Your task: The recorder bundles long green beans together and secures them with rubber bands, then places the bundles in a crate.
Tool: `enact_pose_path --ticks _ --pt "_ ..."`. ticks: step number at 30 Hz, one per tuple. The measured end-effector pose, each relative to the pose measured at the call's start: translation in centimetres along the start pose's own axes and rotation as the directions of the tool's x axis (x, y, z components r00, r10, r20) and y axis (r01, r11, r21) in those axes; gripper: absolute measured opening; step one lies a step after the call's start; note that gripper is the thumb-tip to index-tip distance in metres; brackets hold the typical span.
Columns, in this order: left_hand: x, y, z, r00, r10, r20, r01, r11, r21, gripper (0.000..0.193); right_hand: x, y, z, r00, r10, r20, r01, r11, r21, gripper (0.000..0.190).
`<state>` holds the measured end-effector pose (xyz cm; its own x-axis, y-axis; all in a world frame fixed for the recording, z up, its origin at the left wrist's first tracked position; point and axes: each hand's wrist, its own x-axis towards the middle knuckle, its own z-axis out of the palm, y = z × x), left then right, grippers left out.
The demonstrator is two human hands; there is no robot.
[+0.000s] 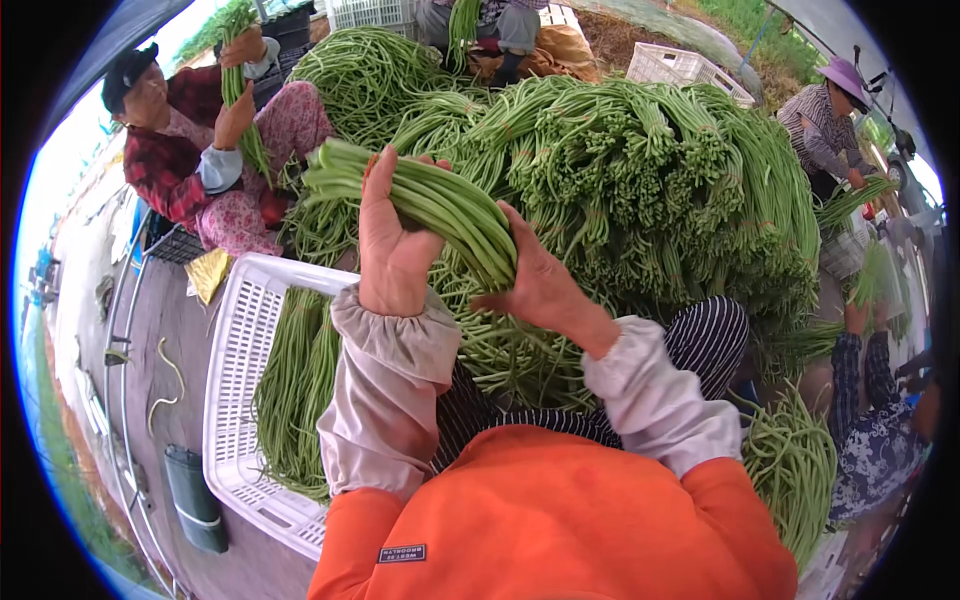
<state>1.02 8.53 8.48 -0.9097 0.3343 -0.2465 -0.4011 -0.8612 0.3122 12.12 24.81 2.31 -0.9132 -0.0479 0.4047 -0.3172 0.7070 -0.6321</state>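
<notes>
A bundle of long green beans (450,202) lies across my raised left hand (394,232). The thumb and fingers of that hand close round it near its pale cut end, where a bit of orange-red band shows. My right hand (544,281) cups the bundle's other, bent end, thumb below and fingers behind it. Loose long beans (517,352) lie beneath my hands, between my knees. At my left stands a white plastic crate (240,360) with bean bundles (296,390) laid lengthwise in it.
A high pile of banded bean bundles (637,172) rises ahead. A co-worker (172,150) at the left holds beans; others work at the far side and right. Another white crate (686,67) stands behind the pile. A rolled dark green sheet (195,499) and metal tubing (120,405) lie at the left.
</notes>
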Motion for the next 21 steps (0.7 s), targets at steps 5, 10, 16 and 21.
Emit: enact_pose_path --ticks 5,10,16,21 --pt "-0.3 0.4 1.3 0.924 0.025 0.382 -0.117 0.969 0.219 0.038 1.6 -1.7 -3.0 0.959 0.124 0.253 -0.26 0.734 0.628 0.083" --pt "1.4 -2.6 -1.5 0.865 -0.013 0.501 -0.13 0.96 0.249 0.056 2.5 -1.8 -3.6 0.917 0.078 0.392 -0.358 0.6 0.716 0.086" --pt "3.6 -4.2 -4.9 0.984 -0.012 0.177 0.008 1.0 0.024 0.042 1.5 -1.2 -2.0 0.978 0.002 -0.207 -0.027 0.993 -0.116 0.06" --pt "3.2 -4.4 -5.0 0.983 -0.042 0.177 0.028 0.996 0.083 0.04 2.3 -1.1 -2.0 0.987 0.153 -0.045 -0.154 0.988 -0.008 0.017"
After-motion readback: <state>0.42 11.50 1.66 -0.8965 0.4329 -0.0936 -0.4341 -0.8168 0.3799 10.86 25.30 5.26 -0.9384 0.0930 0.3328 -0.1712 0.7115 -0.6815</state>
